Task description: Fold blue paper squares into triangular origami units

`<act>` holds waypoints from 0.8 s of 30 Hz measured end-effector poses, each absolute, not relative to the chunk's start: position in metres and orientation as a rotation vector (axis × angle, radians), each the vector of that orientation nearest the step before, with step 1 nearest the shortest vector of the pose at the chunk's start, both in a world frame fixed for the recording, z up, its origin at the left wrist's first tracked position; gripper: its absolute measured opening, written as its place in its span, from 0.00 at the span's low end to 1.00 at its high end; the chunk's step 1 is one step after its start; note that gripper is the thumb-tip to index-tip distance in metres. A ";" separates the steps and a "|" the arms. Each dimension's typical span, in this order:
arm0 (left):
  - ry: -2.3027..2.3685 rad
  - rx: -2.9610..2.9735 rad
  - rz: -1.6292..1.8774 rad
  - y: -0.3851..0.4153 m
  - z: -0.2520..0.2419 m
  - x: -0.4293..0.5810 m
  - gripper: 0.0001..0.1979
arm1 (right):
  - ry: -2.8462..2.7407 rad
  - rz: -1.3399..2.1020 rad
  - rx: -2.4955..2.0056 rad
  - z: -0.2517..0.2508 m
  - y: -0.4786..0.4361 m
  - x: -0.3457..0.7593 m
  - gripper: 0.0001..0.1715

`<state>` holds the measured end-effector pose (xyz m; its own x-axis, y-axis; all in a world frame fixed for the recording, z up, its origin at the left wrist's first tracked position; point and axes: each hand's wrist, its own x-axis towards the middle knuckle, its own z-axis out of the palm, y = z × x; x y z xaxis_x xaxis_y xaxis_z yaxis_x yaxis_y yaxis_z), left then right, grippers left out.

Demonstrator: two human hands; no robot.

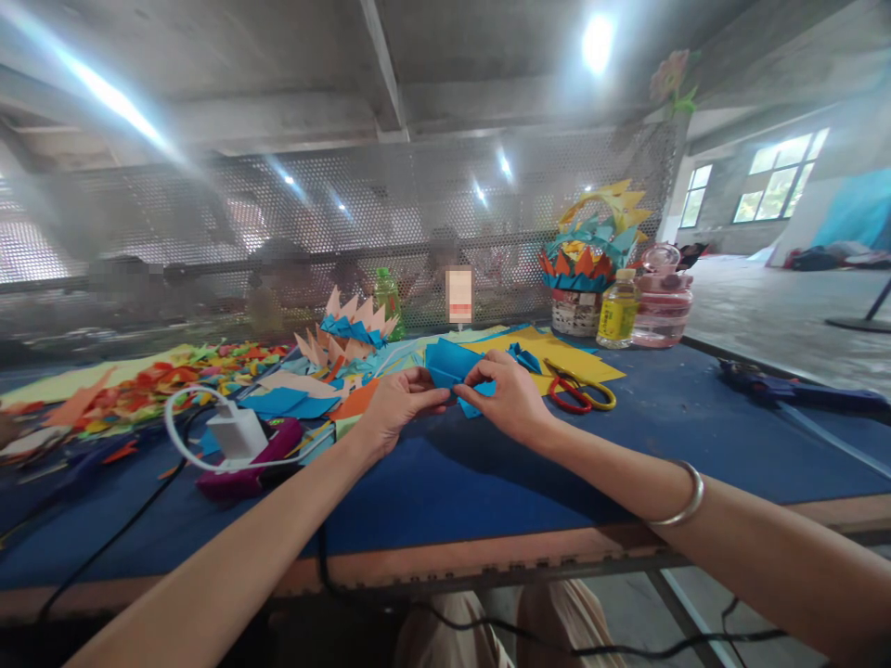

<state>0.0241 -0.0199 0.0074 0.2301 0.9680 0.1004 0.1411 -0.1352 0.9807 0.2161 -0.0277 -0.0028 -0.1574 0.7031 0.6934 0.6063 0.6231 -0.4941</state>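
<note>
A blue sheet of folded paper [451, 362] is held up between my two hands, just above the blue tabletop. My left hand [400, 404] pinches its left lower edge with thumb and fingers. On the other side, my right hand [508, 394] grips the lower right edge, thumb and forefinger pressed together. Another blue piece [477, 401] shows under the right fingers; whether it belongs to the same sheet I cannot tell. Right of that hand lie scissors [581, 390] with red and yellow handles, on yellow paper [557, 351]. Small folded blue pieces [523, 357] sit behind the right hand.
At left are a purple power strip [251, 468] with a white charger [237, 433] and many paper scraps [167, 385]. Behind stand a pointed paper piece [358, 325], a paper basket [574, 306], a yellow-labelled bottle [617, 311] and a pink jug [663, 311]. A glue gun [786, 385] lies far right.
</note>
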 end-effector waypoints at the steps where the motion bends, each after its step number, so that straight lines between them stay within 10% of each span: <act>1: 1.086 1.512 1.047 -0.020 0.007 0.024 0.08 | -1.850 0.117 -1.049 -0.003 -0.028 0.216 0.10; 17: 1.028 1.579 1.075 -0.018 0.008 0.023 0.08 | -1.777 0.163 -1.056 -0.001 -0.030 0.214 0.09; 24: 1.005 1.574 1.115 -0.019 0.011 0.023 0.09 | -1.599 0.401 -1.141 -0.009 -0.018 0.214 0.39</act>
